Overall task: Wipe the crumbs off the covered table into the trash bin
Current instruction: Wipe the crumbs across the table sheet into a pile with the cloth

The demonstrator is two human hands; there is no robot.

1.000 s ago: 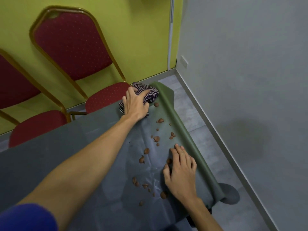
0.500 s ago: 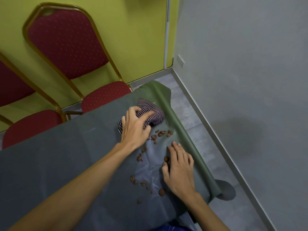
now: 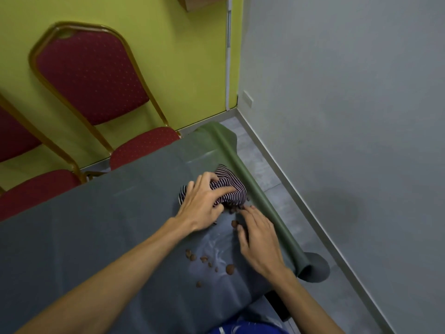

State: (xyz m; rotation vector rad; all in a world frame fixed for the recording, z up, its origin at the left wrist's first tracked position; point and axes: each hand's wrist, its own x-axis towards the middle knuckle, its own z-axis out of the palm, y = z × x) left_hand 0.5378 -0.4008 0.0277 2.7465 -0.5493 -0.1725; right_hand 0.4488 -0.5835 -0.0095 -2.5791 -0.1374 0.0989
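A grey-green cover point(image 3: 101, 227) lies over the table, its right end rolled up point(image 3: 255, 189). My left hand point(image 3: 202, 203) presses a bunched striped cloth point(image 3: 231, 189) onto the cover, fingers curled over it. Brown crumbs are heaped point(image 3: 232, 209) just in front of the cloth. More crumbs point(image 3: 207, 260) lie scattered nearer to me. My right hand point(image 3: 257, 237) rests flat on the cover beside the heap, fingers straight, fingertips close to the cloth. No trash bin is visible.
Red padded chairs with gold frames point(image 3: 96, 92) stand against the yellow wall beyond the table. A grey wall point(image 3: 349, 116) and a strip of grey floor point(image 3: 284, 189) run along the right, past the rolled edge.
My left hand has dragged the cloth from the far corner towards me, gathering the far crumbs into a heap against my right hand. The right hand has stayed in place.
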